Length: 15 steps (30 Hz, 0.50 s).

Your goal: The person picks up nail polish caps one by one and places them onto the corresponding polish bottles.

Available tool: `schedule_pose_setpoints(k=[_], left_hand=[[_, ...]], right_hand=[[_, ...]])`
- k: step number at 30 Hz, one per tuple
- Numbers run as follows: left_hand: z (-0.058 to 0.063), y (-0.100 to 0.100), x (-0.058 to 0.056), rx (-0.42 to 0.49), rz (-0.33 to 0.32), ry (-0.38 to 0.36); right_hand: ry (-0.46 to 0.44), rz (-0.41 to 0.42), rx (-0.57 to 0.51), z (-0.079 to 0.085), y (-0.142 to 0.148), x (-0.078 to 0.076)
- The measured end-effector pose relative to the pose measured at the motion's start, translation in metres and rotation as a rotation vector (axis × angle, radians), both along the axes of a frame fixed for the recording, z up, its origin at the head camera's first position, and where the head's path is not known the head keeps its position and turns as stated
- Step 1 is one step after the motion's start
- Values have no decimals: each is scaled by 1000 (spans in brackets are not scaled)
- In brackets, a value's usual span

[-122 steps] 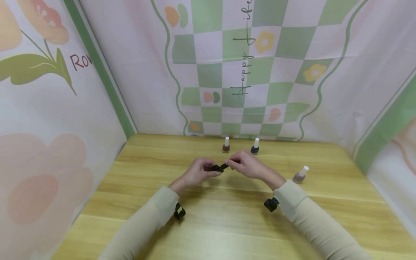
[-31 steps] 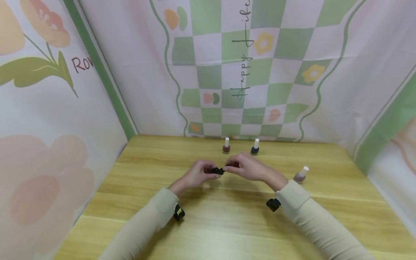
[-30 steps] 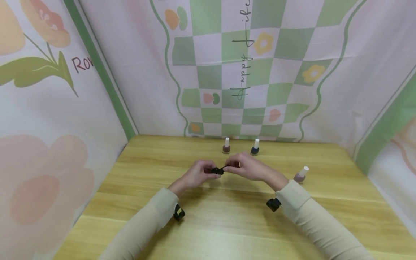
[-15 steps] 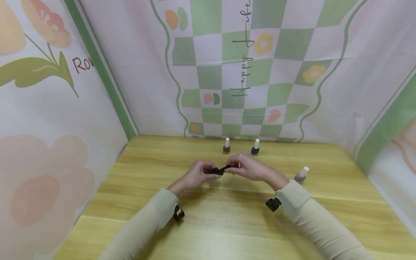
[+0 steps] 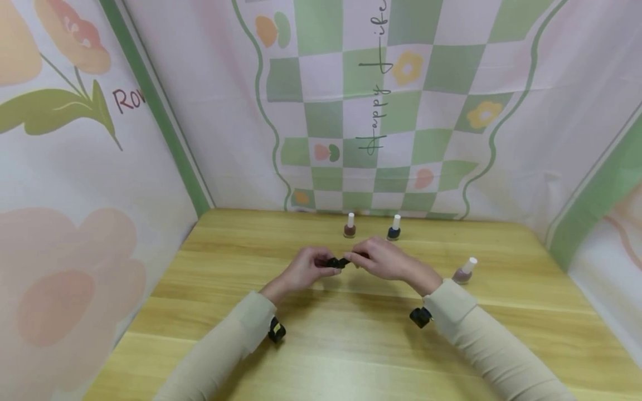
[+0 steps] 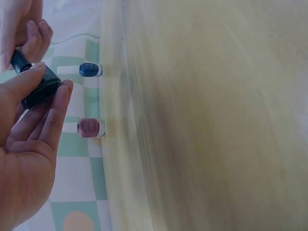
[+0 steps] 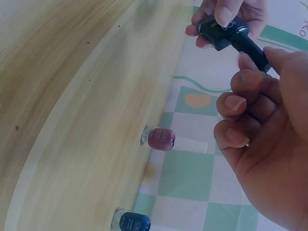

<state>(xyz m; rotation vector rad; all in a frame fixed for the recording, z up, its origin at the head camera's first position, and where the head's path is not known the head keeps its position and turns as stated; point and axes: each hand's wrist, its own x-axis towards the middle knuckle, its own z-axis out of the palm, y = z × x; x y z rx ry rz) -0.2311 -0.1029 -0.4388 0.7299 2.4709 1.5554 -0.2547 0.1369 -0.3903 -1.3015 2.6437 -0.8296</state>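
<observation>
Above the middle of the table, my left hand (image 5: 303, 269) grips a dark, nearly black nail polish bottle (image 7: 216, 31), its thumb over the printed face. My right hand (image 5: 383, 259) pinches the bottle's long black cap (image 7: 251, 52) between thumb and forefinger, the other fingers curled in. Cap and bottle meet in one line at the neck, tilted sideways. In the left wrist view the bottle's glass (image 6: 43, 89) lies across the left fingers, and the right fingertips are at the far end of the cap.
Behind the hands stand a reddish-brown nail polish bottle (image 5: 349, 229) and a dark blue one (image 5: 393, 231), both white-capped. A mauve bottle (image 5: 462, 273) stands near the right forearm. The wooden table (image 5: 331, 345) ends at a patterned cloth backdrop (image 5: 321, 117).
My right fingers have turned and shifted along the cap, covering it about a second ago and showing some of it now. The left hand and the standing bottles stay in place.
</observation>
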Motion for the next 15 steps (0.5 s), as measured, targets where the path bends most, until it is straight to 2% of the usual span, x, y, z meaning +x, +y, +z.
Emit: schedule_pose_setpoints(k=[6,15], left_hand=[[1,0,0,8,18,-38],[0,0,0,20,29,-23]], right_hand=[[-36,-3,-95,-1,3,-2],[-39,9,-102,2,3,-2]])
